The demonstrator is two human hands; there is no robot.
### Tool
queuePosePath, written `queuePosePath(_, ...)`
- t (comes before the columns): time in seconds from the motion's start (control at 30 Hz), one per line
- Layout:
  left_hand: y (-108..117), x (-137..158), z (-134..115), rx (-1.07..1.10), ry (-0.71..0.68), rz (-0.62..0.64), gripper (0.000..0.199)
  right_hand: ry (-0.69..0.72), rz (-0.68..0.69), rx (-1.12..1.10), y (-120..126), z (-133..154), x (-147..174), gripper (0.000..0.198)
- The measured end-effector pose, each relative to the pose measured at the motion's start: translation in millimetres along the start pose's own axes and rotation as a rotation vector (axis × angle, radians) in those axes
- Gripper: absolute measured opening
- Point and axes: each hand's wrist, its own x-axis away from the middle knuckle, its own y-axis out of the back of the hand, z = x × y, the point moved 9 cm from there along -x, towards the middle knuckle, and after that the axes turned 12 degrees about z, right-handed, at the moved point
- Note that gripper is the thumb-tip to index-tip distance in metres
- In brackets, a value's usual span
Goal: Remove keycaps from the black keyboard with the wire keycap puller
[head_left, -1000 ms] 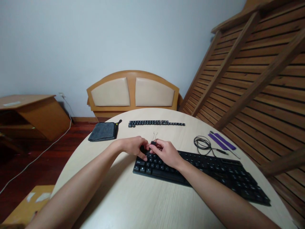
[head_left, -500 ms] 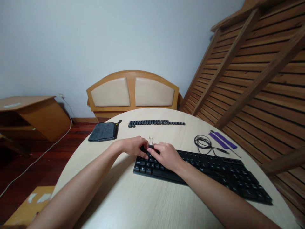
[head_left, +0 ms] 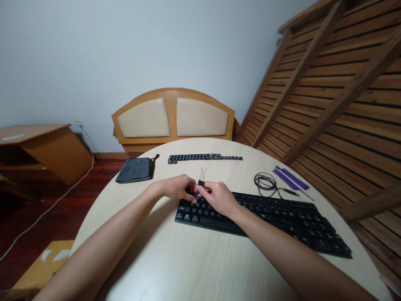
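Note:
The black keyboard (head_left: 219, 223) lies slightly askew on the round table, some of its upper keys covered by my hands. My right hand (head_left: 217, 196) is closed over its left part, thumb and fingers pinching a small black keycap puller (head_left: 201, 182) whose two thin wire prongs point away from me. My left hand (head_left: 180, 187) curls over the keyboard's upper left corner, its fingertips meeting those of the right hand beside the puller. Whatever its bent fingers hold, if anything, is hidden. Beyond the hands, loose black keycaps (head_left: 191, 157) stand in a long row.
To the left lies a dark grey folded cloth pouch (head_left: 134, 170). A coiled black cable (head_left: 265, 182) and purple strips (head_left: 290, 179) with a thin tool are at the right. The pale table (head_left: 188, 267) has a curved edge; a wooden slatted panel (head_left: 338, 92) leans beyond it.
My right hand has lifted slightly, and more of the puller's black body shows, with its prongs shifted a little right. The left fingers stay close to it. The whole view has shifted slightly.

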Motion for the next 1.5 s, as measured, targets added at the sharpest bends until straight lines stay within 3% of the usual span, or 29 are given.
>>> queuePosePath(0.27,-4.5,-4.8,0.0,0.098,-0.063,0.015,0.033,0.014,0.025,-0.140,-2.2,-3.4,-1.7,0.033)
queuePosePath(0.47,-4.8,-4.0,1.5,0.092,-0.027,0.022,0.031,0.029,0.032,-0.187,-1.0,0.0,-1.4,0.034)
queuePosePath(0.63,-4.3,-3.8,2.5,0.085,0.003,0.012,0.031,-0.033,-0.007,-0.305,-0.4,-16.3,-5.6,0.037)
queuePosePath(0.87,-3.8,-4.6,-0.2,0.140,-0.072,-0.013,0.030,-0.132,-0.062,-0.439,-1.0,-32.9,-6.8,0.035)
queuePosePath(1.33,6.1,-10.7,7.6,0.495,-0.196,-0.189,0.020,-0.225,-0.189,-0.600,6.9,-48.8,-7.3,0.031)
queuePosePath(1.5,15.8,-5.5,0.7,0.438,-0.297,-0.310,0.022,-0.201,-0.203,-0.705,8.3,-53.0,-9.1,0.032)
